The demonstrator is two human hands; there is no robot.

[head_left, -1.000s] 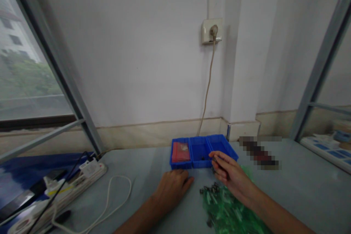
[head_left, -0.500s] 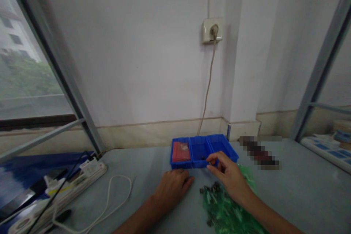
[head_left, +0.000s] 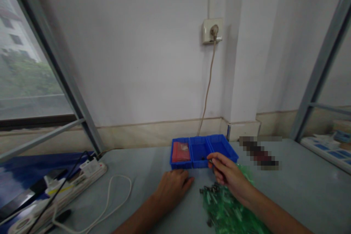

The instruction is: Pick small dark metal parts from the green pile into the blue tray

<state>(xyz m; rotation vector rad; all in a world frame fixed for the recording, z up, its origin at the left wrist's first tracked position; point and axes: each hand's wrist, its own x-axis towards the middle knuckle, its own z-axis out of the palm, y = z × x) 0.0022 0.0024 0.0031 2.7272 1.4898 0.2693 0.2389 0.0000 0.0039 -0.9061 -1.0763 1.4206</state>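
My right hand (head_left: 229, 175) pinches a small metal part (head_left: 210, 160) between thumb and fingertips, over the front edge of the middle blue bin (head_left: 199, 146). The part is too small to tell its kind. A few dark bits (head_left: 203, 158) lie inside that bin. Below my right wrist spreads a green plastic bag (head_left: 227, 212), with several small dark metal pieces (head_left: 211, 189) at its upper left. My left hand (head_left: 174, 186) rests on the table with its thumb apart, holding nothing, just in front of the left blue bin (head_left: 172, 157).
Red packets (head_left: 180, 152) fill the left bin; another blue bin (head_left: 221, 144) stands at the right. On the left lie a power strip (head_left: 74, 190) and a looped white cable (head_left: 108, 193). Behind the bins, a cord (head_left: 210, 80) runs up to a wall socket (head_left: 205, 31).
My right hand has shifted slightly to the right and its fingers have turned around the small metal part. My left hand stays where it was.
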